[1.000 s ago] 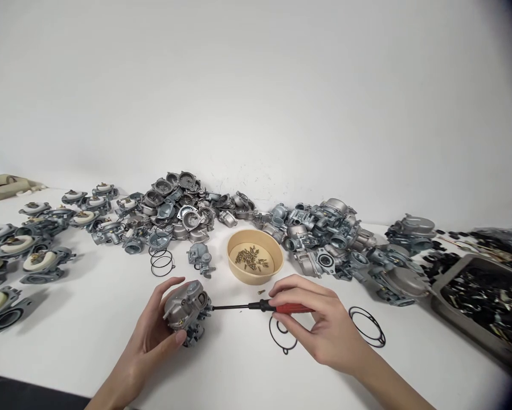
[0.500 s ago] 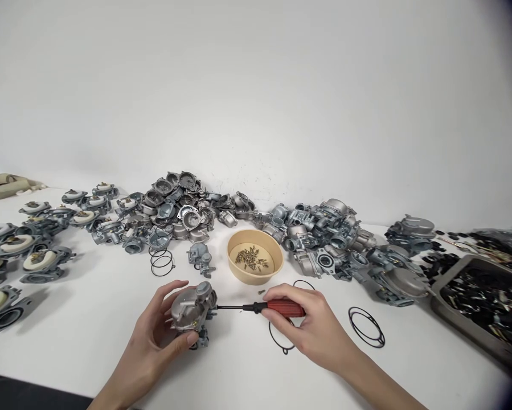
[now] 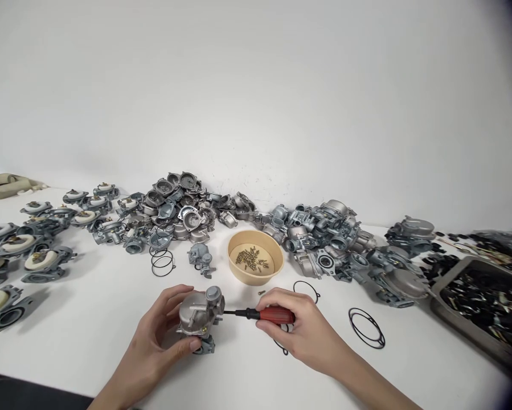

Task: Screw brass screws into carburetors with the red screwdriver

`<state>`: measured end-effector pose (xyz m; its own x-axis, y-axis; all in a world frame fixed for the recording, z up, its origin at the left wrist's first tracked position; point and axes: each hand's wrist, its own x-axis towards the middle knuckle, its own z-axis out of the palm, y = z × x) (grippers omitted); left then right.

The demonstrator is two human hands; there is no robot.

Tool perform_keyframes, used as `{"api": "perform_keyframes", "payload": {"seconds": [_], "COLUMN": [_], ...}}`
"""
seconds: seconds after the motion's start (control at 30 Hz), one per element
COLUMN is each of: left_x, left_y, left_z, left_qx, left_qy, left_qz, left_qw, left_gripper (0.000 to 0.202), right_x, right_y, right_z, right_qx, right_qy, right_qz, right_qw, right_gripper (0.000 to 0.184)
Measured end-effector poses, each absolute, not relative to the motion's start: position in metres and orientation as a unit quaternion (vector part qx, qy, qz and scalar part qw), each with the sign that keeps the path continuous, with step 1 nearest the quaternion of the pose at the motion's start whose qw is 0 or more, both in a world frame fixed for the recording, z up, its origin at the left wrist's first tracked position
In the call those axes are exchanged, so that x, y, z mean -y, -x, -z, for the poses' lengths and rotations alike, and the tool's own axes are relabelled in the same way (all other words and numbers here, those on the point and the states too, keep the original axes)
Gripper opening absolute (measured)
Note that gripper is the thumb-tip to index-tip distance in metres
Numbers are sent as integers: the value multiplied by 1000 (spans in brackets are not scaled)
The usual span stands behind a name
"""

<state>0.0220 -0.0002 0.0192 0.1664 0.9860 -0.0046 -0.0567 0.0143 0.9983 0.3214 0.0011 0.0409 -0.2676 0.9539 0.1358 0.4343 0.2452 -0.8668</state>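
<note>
A grey metal carburetor is gripped by my left hand, its domed bowl facing up and the thumb pressed along its lower edge. My right hand is closed around the red handle of a screwdriver. The screwdriver's dark shaft points left and reaches the carburetor's right side; the tip is hidden there. Just beyond my right fingers a single small screw lies on the white table. Black rubber rings lie around and partly under my right hand.
Behind the hands stands a tan bowl of brass-coloured screws. Piles of metal bowls and carburetors line the wall. Carburetor bodies with white floats stand at left. A metal tray of black parts sits at right, beside looped rings.
My left hand and the carburetor have shifted slightly right and down. The screwdriver handle has come nearer to the carburetor, with less of the shaft showing between them.
</note>
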Motion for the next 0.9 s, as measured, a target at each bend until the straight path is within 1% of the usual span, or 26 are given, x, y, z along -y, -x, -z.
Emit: {"api": "perform_keyframes", "payload": {"seconds": [0.17, 0.37, 0.6, 0.73, 0.9], "left_x": [2, 6, 7, 8, 6], "left_y": [-21, -20, -16, -17, -17], "left_z": [-16, -8, -2, 1, 7], "left_qx": [-449, -466, -351, -333, -347], "left_qy": [-536, -606, -743, -778, -788], "left_qz": [-485, -480, -474, -449, -422], "left_qw": [526, 429, 315, 287, 284], "left_gripper": [65, 63, 79, 81, 92], "right_x": [-1, -1, -4, -6, -6], "right_y": [-321, -321, -321, -322, -322], "right_z": [-41, -38, -30, -26, -25], "right_qx": [729, 706, 703, 700, 698], "right_qy": [481, 497, 515, 526, 534], "right_qz": [-348, -398, -405, -401, -395], "right_qw": [341, 309, 276, 271, 267], "right_gripper": [7, 6, 5, 8, 8]}}
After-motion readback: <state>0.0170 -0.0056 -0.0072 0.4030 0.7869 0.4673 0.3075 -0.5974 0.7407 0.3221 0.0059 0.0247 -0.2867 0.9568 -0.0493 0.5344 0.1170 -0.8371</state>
